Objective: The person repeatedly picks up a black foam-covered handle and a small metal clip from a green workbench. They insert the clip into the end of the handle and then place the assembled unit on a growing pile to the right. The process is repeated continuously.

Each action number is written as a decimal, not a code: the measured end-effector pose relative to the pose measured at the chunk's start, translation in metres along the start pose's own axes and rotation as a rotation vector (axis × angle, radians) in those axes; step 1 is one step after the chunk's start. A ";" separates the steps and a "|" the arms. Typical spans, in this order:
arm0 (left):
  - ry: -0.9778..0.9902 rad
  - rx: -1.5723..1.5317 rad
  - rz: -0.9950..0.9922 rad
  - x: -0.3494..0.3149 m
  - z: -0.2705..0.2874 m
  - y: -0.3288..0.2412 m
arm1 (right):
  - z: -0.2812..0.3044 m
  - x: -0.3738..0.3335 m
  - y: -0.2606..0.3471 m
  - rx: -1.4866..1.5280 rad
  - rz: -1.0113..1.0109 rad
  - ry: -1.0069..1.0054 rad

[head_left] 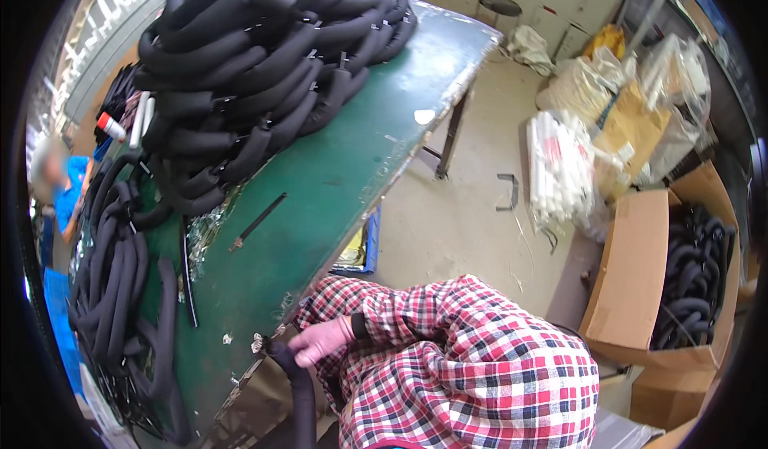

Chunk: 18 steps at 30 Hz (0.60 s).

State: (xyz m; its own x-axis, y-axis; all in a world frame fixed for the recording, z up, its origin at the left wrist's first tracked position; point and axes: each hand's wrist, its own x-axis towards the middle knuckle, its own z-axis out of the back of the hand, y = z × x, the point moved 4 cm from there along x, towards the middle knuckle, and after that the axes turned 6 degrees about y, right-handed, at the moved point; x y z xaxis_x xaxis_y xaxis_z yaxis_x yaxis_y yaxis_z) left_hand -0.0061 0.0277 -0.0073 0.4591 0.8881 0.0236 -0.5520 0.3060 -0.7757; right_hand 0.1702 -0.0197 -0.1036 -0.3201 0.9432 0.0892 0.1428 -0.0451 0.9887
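My right hand point(322, 342) comes out of a red, white and black checked sleeve with a dark cuff. Its fingers close against the upper end of a black foam tube point(302, 397) at the near edge of the green table. From there the tube bends down toward the picture's lower edge. My left hand does not show; checked cloth point(480, 369) and my arm fill that area. On the table, left of the hand, lie a loose black foam tube point(166, 329), a thin black rod point(189, 281) and a dark flat strip point(261, 221).
A tall heap of black foam tubes point(240, 73) covers the far part of the green table point(320, 201); more tubes point(112, 289) lie leftward. Right are a cardboard box point(624, 265) of black tubes, white rolls point(560, 169) and sacks point(580, 85). A person point(70, 185) stands at far left.
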 end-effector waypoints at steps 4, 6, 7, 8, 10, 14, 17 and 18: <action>-0.107 0.085 -0.006 0.000 0.004 0.029 | -0.005 0.000 0.018 0.798 0.337 0.111; -0.181 0.125 0.015 -0.001 0.010 0.050 | -0.003 -0.010 0.041 1.118 0.458 0.293; -0.201 0.139 0.009 0.007 0.009 0.059 | 0.002 -0.025 0.062 1.094 0.556 0.353; -0.269 0.169 0.037 0.001 0.022 0.079 | -0.005 -0.028 0.082 1.083 0.622 0.465; -0.414 0.260 0.079 -0.011 0.067 0.132 | -0.018 -0.034 0.102 1.036 0.591 0.624; -0.495 0.342 0.017 -0.026 0.156 0.189 | -0.040 -0.034 0.112 1.055 0.450 0.478; -0.037 -0.285 0.003 -0.027 0.060 0.008 | -0.054 -0.023 0.087 0.674 0.243 0.258; 0.043 -0.564 -0.021 -0.039 0.039 -0.029 | -0.073 -0.012 0.077 0.516 0.212 0.254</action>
State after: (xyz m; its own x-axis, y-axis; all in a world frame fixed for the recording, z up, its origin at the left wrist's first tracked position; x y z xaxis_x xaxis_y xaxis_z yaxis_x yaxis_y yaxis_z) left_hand -0.0346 -0.0022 0.0387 0.5002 0.8655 0.0261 -0.0903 0.0821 -0.9925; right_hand 0.1169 -0.0583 -0.0197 -0.4394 0.8201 0.3665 0.6430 0.0023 0.7659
